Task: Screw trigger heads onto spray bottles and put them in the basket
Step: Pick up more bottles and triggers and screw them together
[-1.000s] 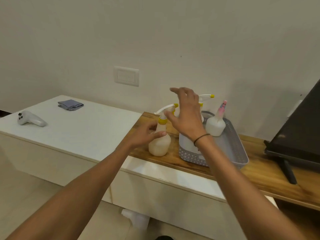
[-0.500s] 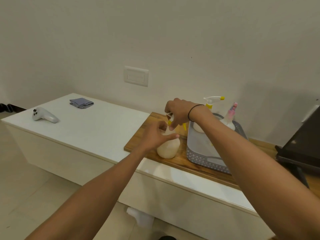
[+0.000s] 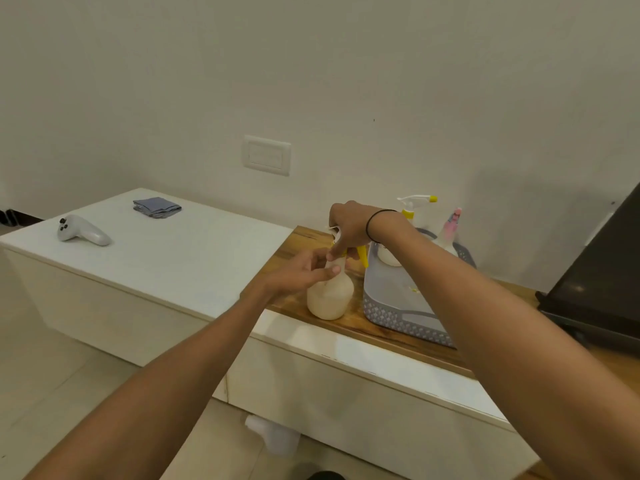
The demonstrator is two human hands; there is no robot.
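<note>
A cream spray bottle (image 3: pixel 330 297) stands on the wooden board (image 3: pixel 349 323), just left of the grey basket (image 3: pixel 398 313). My left hand (image 3: pixel 301 271) grips the bottle's neck and shoulder. My right hand (image 3: pixel 349 225) is closed over its trigger head, whose yellow lever (image 3: pixel 362 255) pokes out below my fingers. Inside the basket at the far end stand a bottle with a white and yellow trigger head (image 3: pixel 414 202) and a bottle with a pink top (image 3: pixel 450 226), both partly hidden by my right forearm.
A white controller (image 3: pixel 83 231) and a folded grey cloth (image 3: pixel 157 207) lie on the white cabinet top (image 3: pixel 180 251) to the left. A dark screen (image 3: pixel 602 268) stands at the right edge. A white object (image 3: pixel 273 434) lies on the floor under the cabinet.
My right hand came down from above the bottle and closed over the trigger head. My left hand stayed on the bottle. The camera view shifted left and down.
</note>
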